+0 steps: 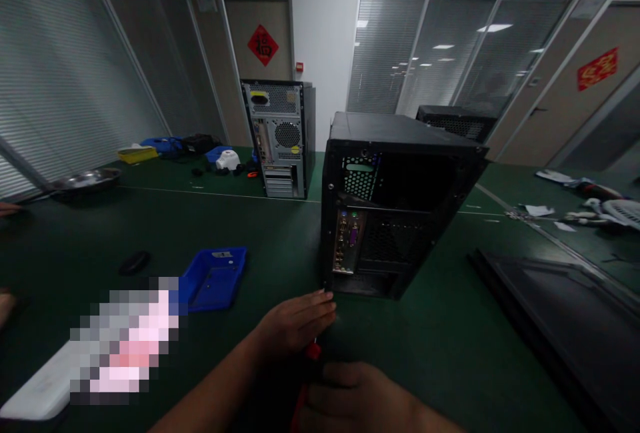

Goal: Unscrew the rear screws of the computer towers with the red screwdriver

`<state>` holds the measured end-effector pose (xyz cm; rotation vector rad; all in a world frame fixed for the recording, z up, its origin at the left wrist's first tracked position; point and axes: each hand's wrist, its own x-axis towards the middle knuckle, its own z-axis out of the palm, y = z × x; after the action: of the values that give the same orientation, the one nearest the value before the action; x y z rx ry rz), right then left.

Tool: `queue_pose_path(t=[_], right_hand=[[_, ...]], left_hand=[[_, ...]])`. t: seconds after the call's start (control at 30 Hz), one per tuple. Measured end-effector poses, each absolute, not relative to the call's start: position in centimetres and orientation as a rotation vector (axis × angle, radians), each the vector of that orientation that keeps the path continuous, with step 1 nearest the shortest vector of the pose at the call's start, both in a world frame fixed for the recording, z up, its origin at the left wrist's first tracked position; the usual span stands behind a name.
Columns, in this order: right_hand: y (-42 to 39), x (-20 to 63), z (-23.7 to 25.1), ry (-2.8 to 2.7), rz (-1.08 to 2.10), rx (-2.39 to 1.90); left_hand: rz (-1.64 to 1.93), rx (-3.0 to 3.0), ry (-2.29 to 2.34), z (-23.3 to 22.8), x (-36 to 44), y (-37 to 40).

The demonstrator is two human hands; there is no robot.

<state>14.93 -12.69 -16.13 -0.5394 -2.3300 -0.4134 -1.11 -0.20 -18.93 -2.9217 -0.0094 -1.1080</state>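
Observation:
In front of me a black computer case [407,133] stands upright, rear side toward me. Its metal port panel [343,246] shows at the lower left, below a large opening. My left hand [295,323] lies at the case's lower left corner, fingers stretched out and close together; its thumb is hidden. Closed around a red-handled screwdriver [313,351] is my right hand [357,396], low in the view. The screwdriver's thin shaft points up toward the left hand's fingers, and its tip is hidden there.
A blue tray [213,279] with small bits sits left, beside a dark mouse-shaped object [134,263] and a pixelated object with a white end [45,379]. A black panel [565,313] lies right. Another computer tower [280,139] stands behind. Another person's hand [6,305] shows at the left edge.

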Motion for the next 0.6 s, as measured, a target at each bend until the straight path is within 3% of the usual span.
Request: queue_pose_path(t=[0.17, 0.3, 0.5, 0.6], right_hand=[[-12.5, 14.1, -17.1, -2.225, -0.395, -0.552], [-12.4, 14.6, -17.1, -2.171, -0.357, -0.629], [-13.0, 16.3, -15.1, -2.593, -0.411, -0.488], [-13.0, 15.6, -15.2, -2.405, -0.423, -0.505]], left_hand=[[-1.34, -2.916, -0.122, -19.5, -1.3, 0.2], [-1.241, -2.865, -0.073, -18.9, -1.3, 0.0], [-1.067, -2.883, -0.022, -18.2, -1.4, -0.2], [-1.08, -2.908, -0.035, -18.5, -1.3, -0.2]])
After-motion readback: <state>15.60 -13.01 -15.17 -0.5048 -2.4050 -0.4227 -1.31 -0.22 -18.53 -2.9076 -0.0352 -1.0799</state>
